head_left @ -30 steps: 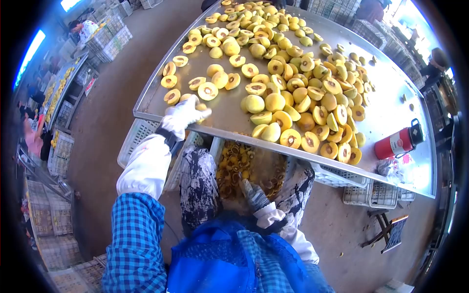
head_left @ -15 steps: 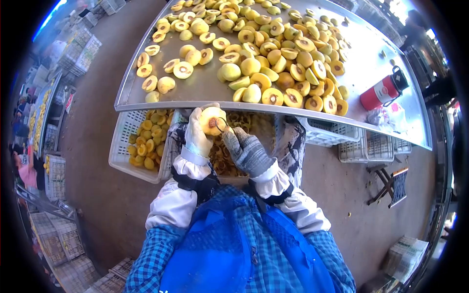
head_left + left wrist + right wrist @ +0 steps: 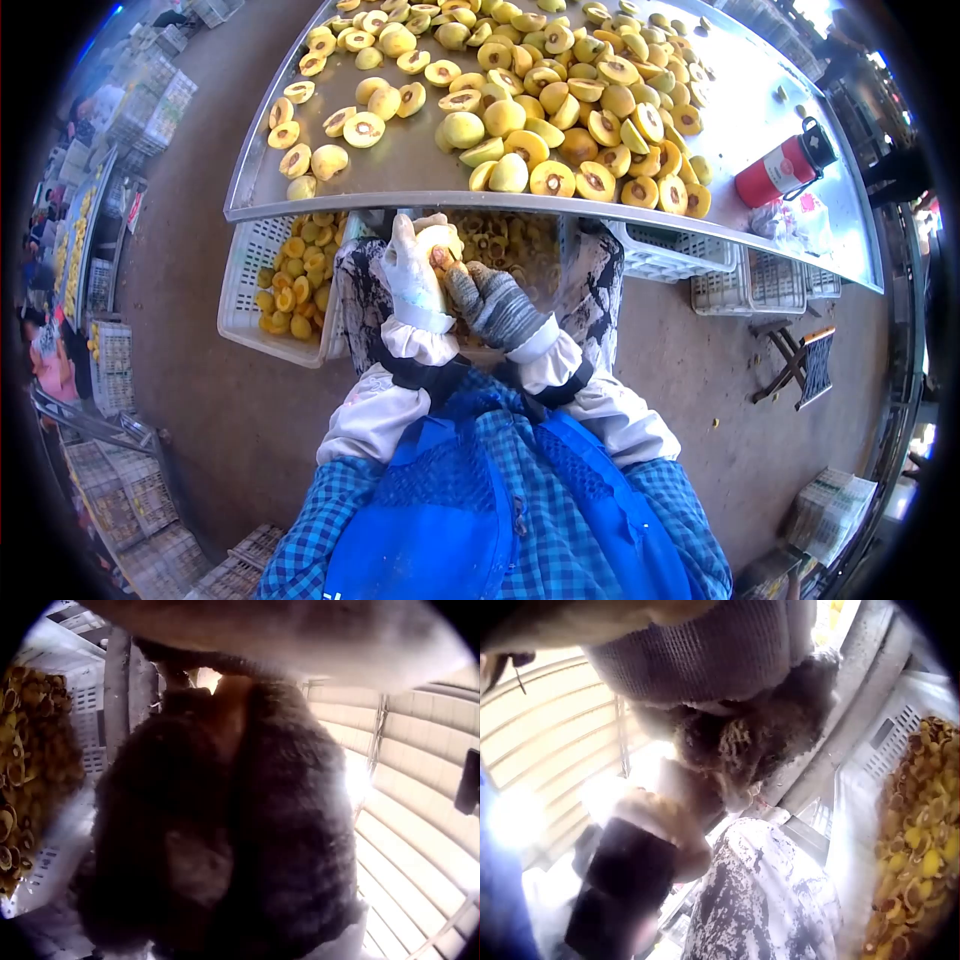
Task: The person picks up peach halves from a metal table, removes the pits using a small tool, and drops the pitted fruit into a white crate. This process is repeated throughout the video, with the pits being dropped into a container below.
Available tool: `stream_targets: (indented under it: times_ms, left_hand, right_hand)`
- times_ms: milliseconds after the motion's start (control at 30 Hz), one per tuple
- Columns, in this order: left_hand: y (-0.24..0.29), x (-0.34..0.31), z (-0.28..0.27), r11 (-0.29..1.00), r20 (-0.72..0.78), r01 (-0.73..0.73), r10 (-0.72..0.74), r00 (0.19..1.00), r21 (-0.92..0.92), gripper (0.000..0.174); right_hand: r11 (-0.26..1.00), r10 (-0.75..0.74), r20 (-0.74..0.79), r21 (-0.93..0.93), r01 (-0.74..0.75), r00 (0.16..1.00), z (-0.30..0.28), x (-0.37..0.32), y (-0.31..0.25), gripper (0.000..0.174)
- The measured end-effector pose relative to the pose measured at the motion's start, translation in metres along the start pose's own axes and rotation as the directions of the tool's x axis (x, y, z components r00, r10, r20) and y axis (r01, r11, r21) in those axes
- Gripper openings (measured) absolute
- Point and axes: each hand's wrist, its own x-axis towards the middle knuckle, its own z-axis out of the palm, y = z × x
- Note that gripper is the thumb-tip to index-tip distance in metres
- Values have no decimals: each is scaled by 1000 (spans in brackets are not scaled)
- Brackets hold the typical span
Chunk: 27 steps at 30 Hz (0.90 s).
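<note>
In the head view my left hand [image 3: 413, 285], in a white glove, holds a halved yellow peach [image 3: 437, 238] just in front of the table edge. Its cut face and brown pit are turned toward my right hand [image 3: 497, 310], which wears a grey knitted glove. The right fingers are curled, with the tips right at the pit. A thin curved tool held there is mostly hidden by the glove. Dark, close glove fabric [image 3: 292, 825] fills the left wrist view. In the right wrist view the grey glove [image 3: 712, 652] hides the peach.
Many peach halves [image 3: 552, 180] lie on the metal table [image 3: 400, 175], with a red flask [image 3: 780, 175] and a plastic bag [image 3: 795, 225] at right. Below stand a white crate [image 3: 270, 345] of pitted halves and, between the knees, a container of scraps [image 3: 515, 240]. A folding stool [image 3: 800, 365] stands right.
My left hand came back from the table with a peach half, and my right hand rose from the lap to meet it. Since half a second ago the fingertips moved deeper over the pit.
</note>
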Motion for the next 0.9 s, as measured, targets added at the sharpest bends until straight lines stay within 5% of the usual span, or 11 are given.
stream_targets:
  times_ms: [100,167,200,300,433,600,667,700,767,833,900]
  left_hand:
    - [-1,-5,-1,991,31,-96,93,995,94,47]
    - [-6,-5,-3,978,73,-144,134,988,150,47]
    - [-7,-6,-2,960,90,-204,190,978,191,45]
    - [0,-16,7,922,129,-277,251,959,271,45]
    - [6,-15,10,914,173,-293,252,952,281,46]
    - [17,-15,15,965,184,262,-255,949,-14,50]
    - [19,-11,12,945,174,317,-299,938,-83,50]
    - [23,-8,10,934,168,335,-314,935,-122,50]
    - [32,1,-5,999,31,4,-5,1000,32,42]
    - [60,11,-39,764,38,-317,359,933,562,31]
    - [89,31,-86,-75,424,-461,541,726,884,19]
  right_hand:
    - [840,259,92,470,-272,961,-20,4,-22,40]
    - [850,270,248,393,-351,930,-35,6,-19,40]
    - [654,335,406,550,-520,850,-32,10,-14,40]
    - [623,398,623,355,-697,673,-54,14,-12,36]
    - [261,269,609,699,-665,746,-25,-2,1,35]
    - [-10,220,553,825,-565,804,2,-6,9,35]
    - [-61,256,536,839,-540,804,9,-8,18,35]
    - [-89,289,528,845,-527,799,13,-10,23,35]
    - [-141,466,504,854,-501,727,18,-18,40,35]
    - [-134,598,497,836,-533,629,20,-33,54,35]
    - [32,537,549,745,-666,640,25,-41,74,42]
